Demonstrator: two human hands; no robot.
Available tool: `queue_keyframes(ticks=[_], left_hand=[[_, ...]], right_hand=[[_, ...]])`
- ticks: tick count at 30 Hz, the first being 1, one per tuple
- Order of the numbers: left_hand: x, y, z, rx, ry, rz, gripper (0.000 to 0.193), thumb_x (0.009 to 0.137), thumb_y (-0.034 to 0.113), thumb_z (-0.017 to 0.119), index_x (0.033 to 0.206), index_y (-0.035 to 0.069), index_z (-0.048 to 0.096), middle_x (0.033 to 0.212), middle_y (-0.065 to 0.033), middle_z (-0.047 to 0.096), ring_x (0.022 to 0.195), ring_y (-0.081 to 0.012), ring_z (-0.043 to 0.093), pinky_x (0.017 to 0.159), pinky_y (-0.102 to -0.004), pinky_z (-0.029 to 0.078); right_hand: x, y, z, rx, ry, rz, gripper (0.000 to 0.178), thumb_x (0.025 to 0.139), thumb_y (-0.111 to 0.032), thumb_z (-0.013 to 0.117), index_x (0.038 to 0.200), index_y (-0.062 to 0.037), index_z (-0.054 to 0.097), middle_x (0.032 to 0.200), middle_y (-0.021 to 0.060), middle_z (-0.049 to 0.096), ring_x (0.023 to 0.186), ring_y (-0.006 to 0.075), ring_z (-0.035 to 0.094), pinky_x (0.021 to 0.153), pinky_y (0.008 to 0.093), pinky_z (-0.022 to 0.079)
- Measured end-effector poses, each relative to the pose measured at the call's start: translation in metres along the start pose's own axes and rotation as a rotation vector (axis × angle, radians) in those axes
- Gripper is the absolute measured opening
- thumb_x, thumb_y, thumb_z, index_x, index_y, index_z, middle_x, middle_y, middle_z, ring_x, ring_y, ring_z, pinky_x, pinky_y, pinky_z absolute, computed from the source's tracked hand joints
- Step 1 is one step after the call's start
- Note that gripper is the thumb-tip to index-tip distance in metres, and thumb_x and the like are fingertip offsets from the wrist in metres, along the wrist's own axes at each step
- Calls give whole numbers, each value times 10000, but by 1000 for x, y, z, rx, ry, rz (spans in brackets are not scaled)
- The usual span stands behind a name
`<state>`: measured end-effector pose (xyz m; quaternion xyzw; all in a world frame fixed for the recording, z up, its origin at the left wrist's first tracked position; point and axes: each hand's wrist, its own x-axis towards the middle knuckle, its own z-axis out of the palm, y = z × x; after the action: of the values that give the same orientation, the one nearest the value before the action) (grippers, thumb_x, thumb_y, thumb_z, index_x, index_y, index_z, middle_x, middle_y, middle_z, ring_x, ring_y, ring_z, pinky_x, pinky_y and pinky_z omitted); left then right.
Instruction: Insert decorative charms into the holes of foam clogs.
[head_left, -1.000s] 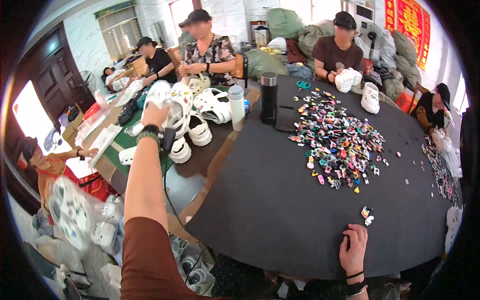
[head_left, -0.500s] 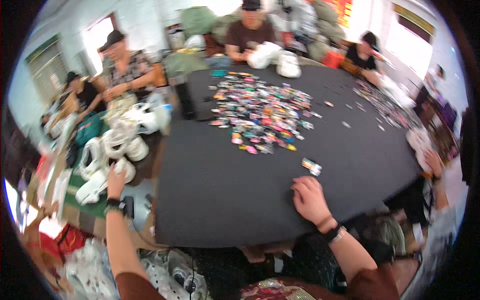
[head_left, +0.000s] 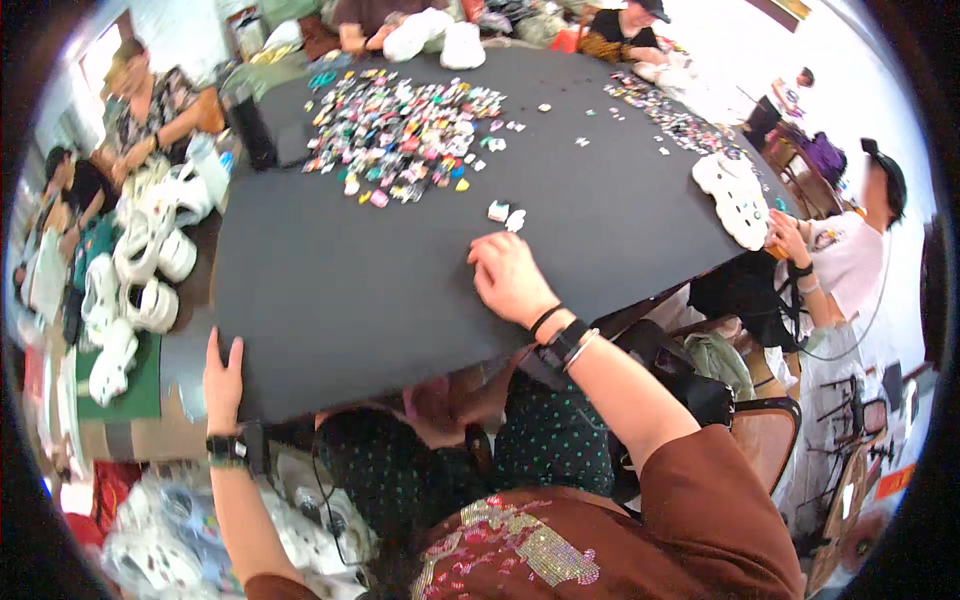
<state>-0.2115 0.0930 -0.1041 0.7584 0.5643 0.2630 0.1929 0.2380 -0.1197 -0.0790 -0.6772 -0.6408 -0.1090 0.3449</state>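
Note:
My left hand [head_left: 224, 380] touches the left edge of the black-covered table [head_left: 330, 310]. Its thumb and forefinger are spread, and it holds nothing that I can see. Over the near middle of the tabletop, my right hand [head_left: 508, 278] is closed, knuckles up and fingers curled under. Anything inside it is hidden. Just beyond its knuckles lie a few small pale charms [head_left: 506, 214]. Farther off spreads a big heap of small multicoloured charms [head_left: 400, 130]. To the left of the table sit several white clogs [head_left: 145, 245] on a lower surface.
A co-worker at the right handles a white clog [head_left: 735, 200] at the table's edge. More charms [head_left: 680, 120] lie at the far right. A black upright object [head_left: 250, 130] stands at the far left. Bagged clogs [head_left: 160, 545] lie low on the left. Other people sit around the table.
The view has turned right and downward. My left hand has left the white clogs and come to the table's edge. The right hand stays curled near the few charms.

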Motion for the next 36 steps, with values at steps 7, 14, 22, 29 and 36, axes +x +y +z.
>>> queue_keyframes(ticks=[7,14,22,29,36], left_hand=[[-11,29,1,206,87,-59,664,950,513,493,1412,38,444,1280,-281,566,1198,-432,520,1011,-456,407],[-17,39,1,205,76,-109,672,948,544,462,1406,52,456,1246,-272,590,1182,-422,537,1015,-461,402],[-12,34,2,285,193,-93,634,923,518,506,1332,34,537,1202,-255,620,1154,-406,561,995,-454,427],[-23,74,-15,161,123,-177,612,860,496,548,1245,22,598,1174,-239,636,1127,-396,589,972,-460,462],[-21,65,6,193,233,-146,593,888,491,551,1254,26,586,1094,-243,647,1058,-386,605,941,-448,477]], right_hand=[[3,3,2,-2,32,-33,97,781,-47,583,871,-64,615,949,121,616,973,328,559,853,441,446],[-1,1,0,-39,10,-1,93,803,-63,588,891,-66,619,969,107,624,984,318,563,860,433,449],[5,2,6,-53,11,-41,97,794,-57,590,885,-73,618,956,109,614,969,336,555,846,447,451],[9,-1,-1,-39,-51,-60,120,798,5,556,908,-26,592,955,152,626,966,366,571,871,443,451],[0,0,0,-28,3,-83,119,826,27,524,942,0,526,957,165,545,948,374,518,863,449,418]])
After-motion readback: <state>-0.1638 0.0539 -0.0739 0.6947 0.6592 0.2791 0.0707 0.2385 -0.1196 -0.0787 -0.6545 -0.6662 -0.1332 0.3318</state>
